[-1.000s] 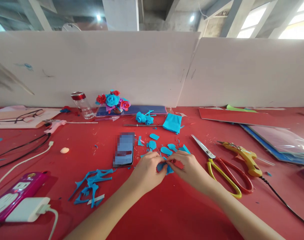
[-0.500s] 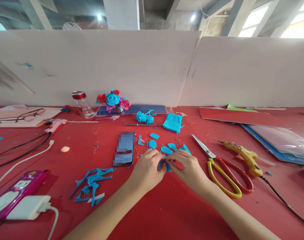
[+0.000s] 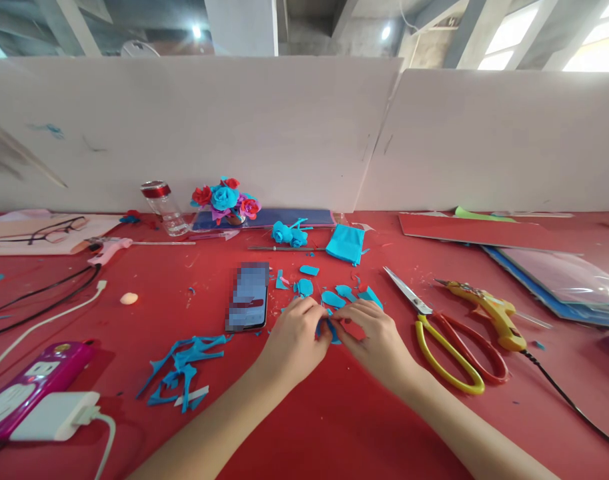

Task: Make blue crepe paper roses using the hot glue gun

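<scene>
My left hand (image 3: 303, 333) and my right hand (image 3: 371, 335) meet over the red table, fingertips pinched together. A small blue petal-like piece (image 3: 335, 335) shows between and just below the fingers; its exact shape is partly hidden. Just beyond my hands lie several cut blue petals (image 3: 333, 299), a rounded blue piece (image 3: 303, 287) and small scraps. A phone (image 3: 249, 303) lies left of my left hand. To the right of my right hand rest scissors (image 3: 451, 347) with one yellow and one red handle, blades parted.
A yellow glue gun (image 3: 501, 320) lies beyond the scissors. Blue offcuts (image 3: 184, 370), a pink power strip (image 3: 39, 380) and a pink glue gun (image 3: 109, 250) are on the left. Paper flowers (image 3: 227, 200), a glass bottle (image 3: 167, 210) and folded blue sheets (image 3: 345, 245) stand or lie farther back.
My fingertips have shifted slightly around the small blue piece, and less of it shows to the right. The other things lie where they were; the view has tilted a little.
</scene>
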{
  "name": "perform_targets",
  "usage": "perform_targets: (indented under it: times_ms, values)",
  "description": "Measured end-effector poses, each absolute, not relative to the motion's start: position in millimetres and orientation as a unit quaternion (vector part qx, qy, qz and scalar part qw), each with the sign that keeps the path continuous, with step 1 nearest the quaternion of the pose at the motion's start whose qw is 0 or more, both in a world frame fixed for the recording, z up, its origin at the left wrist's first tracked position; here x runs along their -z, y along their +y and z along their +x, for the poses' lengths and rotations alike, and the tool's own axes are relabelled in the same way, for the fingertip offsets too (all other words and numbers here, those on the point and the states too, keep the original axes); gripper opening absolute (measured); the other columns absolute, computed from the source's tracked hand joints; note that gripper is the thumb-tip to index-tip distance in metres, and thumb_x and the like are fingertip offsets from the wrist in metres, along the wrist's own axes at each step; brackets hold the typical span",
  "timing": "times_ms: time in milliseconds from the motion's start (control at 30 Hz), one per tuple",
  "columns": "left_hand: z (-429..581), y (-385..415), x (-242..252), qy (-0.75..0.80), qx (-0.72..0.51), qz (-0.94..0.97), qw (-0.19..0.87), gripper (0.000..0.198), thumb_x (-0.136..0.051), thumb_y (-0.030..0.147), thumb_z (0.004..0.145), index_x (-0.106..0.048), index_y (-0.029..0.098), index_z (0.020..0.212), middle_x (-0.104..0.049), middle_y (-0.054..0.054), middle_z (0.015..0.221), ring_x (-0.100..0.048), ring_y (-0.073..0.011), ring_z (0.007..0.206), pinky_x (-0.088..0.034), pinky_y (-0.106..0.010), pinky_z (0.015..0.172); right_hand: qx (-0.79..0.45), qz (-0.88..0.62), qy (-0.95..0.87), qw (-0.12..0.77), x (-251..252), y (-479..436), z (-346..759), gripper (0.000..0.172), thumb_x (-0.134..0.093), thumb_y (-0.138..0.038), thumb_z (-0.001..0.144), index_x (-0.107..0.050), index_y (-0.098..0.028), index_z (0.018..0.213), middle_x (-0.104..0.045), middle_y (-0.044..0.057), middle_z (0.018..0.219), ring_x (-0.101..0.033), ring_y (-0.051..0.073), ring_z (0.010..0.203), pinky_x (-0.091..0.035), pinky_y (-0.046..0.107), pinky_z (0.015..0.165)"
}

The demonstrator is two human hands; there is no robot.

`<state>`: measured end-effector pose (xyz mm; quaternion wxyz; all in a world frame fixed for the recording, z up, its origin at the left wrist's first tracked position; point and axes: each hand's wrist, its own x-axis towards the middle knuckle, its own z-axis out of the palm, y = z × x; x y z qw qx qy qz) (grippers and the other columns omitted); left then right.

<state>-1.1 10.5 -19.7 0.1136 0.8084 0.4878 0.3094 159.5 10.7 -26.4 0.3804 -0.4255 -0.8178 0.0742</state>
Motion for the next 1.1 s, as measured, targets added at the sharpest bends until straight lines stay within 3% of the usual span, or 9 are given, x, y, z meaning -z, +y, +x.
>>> perform_targets:
  times_ms: [600, 900, 1100]
  values:
    - [-2.7, 13.4, 20.7, 0.5, -0.316, 0.792, 0.151, 0.017, -0.052, 0.004, 0.072, -0.061, 0.017, 0.073, -0.062, -0.003, 0.076, -0.058, -0.0177, 0.076, -0.047, -0.028, 0.068, -0.017, -0.438, -0.831, 0.341, 30.8, 10.6, 165.9, 0.015, -0.052, -0.012, 0.08, -0.064, -0.02, 0.083, -0.068, 0.004, 0.08, -0.054, 0.018, 0.072, -0.042, 0.033, 0.07]
    - [-8.2, 11.0, 16.4, 0.483, -0.274, 0.82, 0.139, 0.017, -0.052, 0.006, 0.077, -0.064, 0.018, 0.076, -0.06, -0.003, 0.08, -0.057, -0.018, 0.08, -0.046, -0.029, 0.071, -0.073, -0.429, -0.85, 0.297, 31.6, 11.8, 169.9, 0.013, -0.053, -0.011, 0.08, -0.062, -0.021, 0.079, -0.066, 0.005, 0.083, -0.053, 0.019, 0.076, -0.045, 0.033, 0.067]
    - [-8.2, 10.9, 11.9, 0.482, -0.26, 0.82, 0.166, 0.022, -0.048, 0.006, 0.082, -0.065, 0.019, 0.076, -0.06, -0.003, 0.081, -0.058, -0.0158, 0.074, -0.046, -0.026, 0.066, -0.089, -0.432, -0.841, 0.314, 33.5, 15.7, 167.5, 0.017, -0.052, -0.011, 0.078, -0.063, -0.021, 0.085, -0.066, 0.006, 0.086, -0.054, 0.02, 0.078, -0.047, 0.035, 0.068]
